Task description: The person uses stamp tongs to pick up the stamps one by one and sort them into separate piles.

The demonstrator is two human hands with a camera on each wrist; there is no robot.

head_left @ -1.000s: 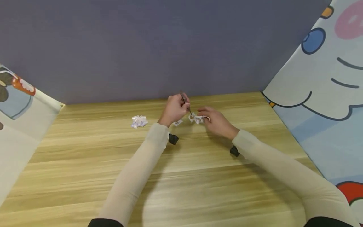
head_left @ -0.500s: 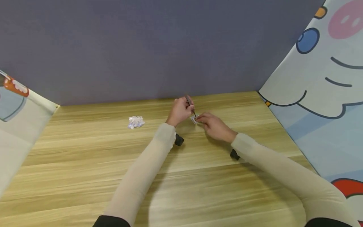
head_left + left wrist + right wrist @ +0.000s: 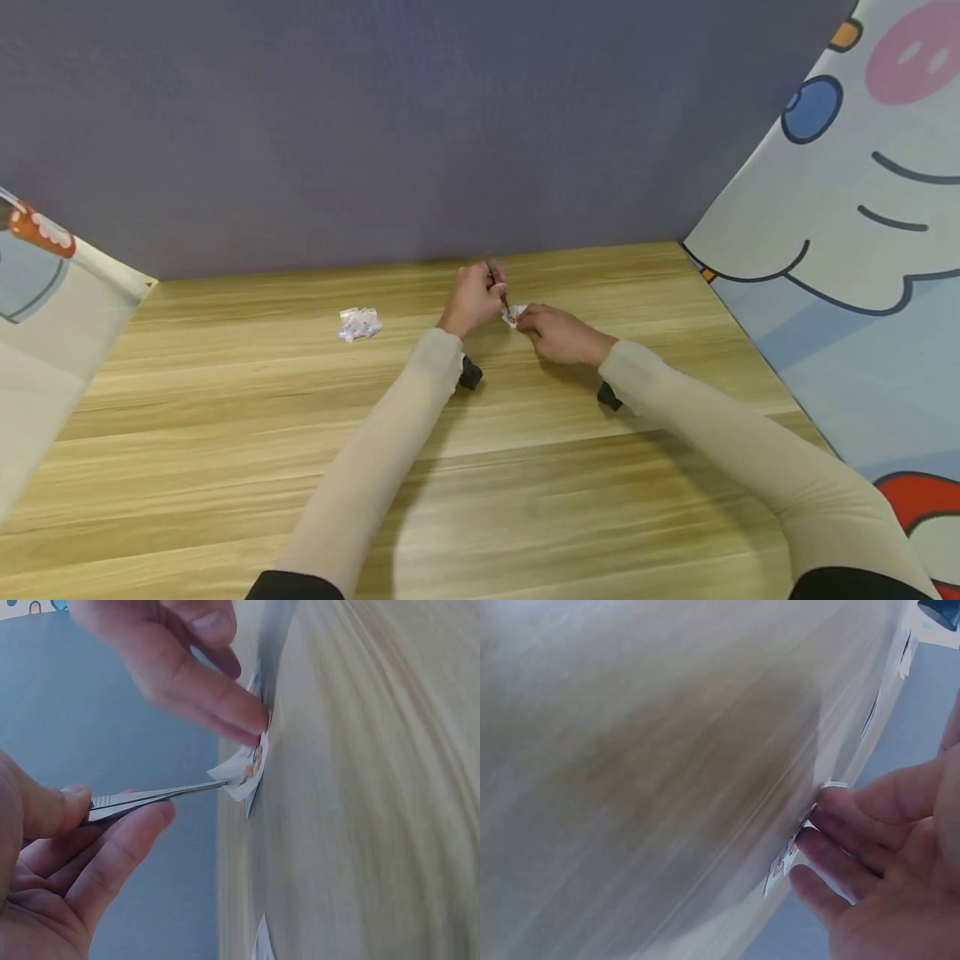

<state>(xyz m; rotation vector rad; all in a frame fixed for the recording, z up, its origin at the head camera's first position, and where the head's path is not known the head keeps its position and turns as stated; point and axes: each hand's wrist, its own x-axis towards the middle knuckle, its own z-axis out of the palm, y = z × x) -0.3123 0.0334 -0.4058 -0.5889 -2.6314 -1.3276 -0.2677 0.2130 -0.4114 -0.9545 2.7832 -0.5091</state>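
Note:
In the left wrist view my left hand (image 3: 97, 855) pinches a pair of metal tweezers (image 3: 176, 793) between thumb and fingers. Their tips meet the raised corner of a small white printed paper square (image 3: 238, 784) with an orange picture. My right hand (image 3: 566, 335) comes in from the right, its fairly straight fingertips pressing on that square and covering part of it. More small printed squares (image 3: 778, 870) lie under and beside these fingers in the right wrist view.
A pile of small white and pale purple pieces (image 3: 358, 323) lies left of the hands on the wood-grain table (image 3: 525, 500). Another paper piece (image 3: 262, 941) is nearer the left wrist camera. A grey panel (image 3: 420, 125) rises behind the table; a cartoon-printed panel (image 3: 862, 250) stands at right.
Both hands have closed in on one square; the left hand with the tweezers first went right, then slightly back left. The right hand's fingers have come down onto the paper.

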